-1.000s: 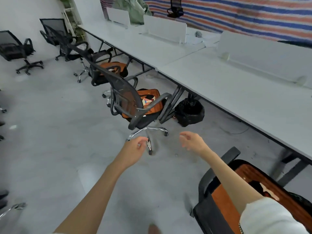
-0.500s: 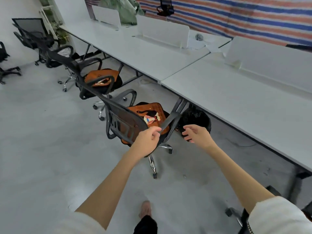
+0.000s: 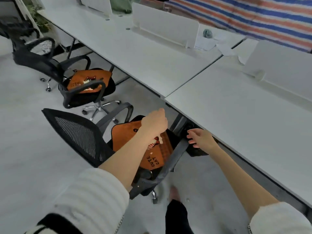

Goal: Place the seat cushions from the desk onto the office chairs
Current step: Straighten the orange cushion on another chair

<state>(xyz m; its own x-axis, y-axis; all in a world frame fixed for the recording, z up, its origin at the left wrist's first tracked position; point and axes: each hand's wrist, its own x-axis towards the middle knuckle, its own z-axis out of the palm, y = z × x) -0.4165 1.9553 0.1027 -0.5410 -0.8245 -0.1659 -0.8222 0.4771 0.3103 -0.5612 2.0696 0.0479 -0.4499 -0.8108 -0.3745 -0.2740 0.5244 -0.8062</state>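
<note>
An orange cat-print seat cushion (image 3: 156,155) lies on the seat of the near black mesh office chair (image 3: 76,132). My left hand (image 3: 154,122) hovers over the cushion's far part with fingers curled and nothing visible in it. My right hand (image 3: 200,138) is spread open just past the front end of the chair's grey right armrest (image 3: 173,159), close to it; contact is unclear. A second orange cushion (image 3: 87,80) lies on the seat of another office chair (image 3: 84,97) farther left. The white desk (image 3: 236,115) in view carries no cushion.
A black bin bag (image 3: 198,152) sits under the desk edge beside the near chair. White divider panels (image 3: 165,26) stand on the desks. A third black chair (image 3: 32,54) stands at the far left. My foot (image 3: 173,194) is on the grey floor by the chair's wheels.
I have moved in close to the near chair. My left hand went from the chair's armrest to over the cushion. My right hand came down toward the right armrest's end.
</note>
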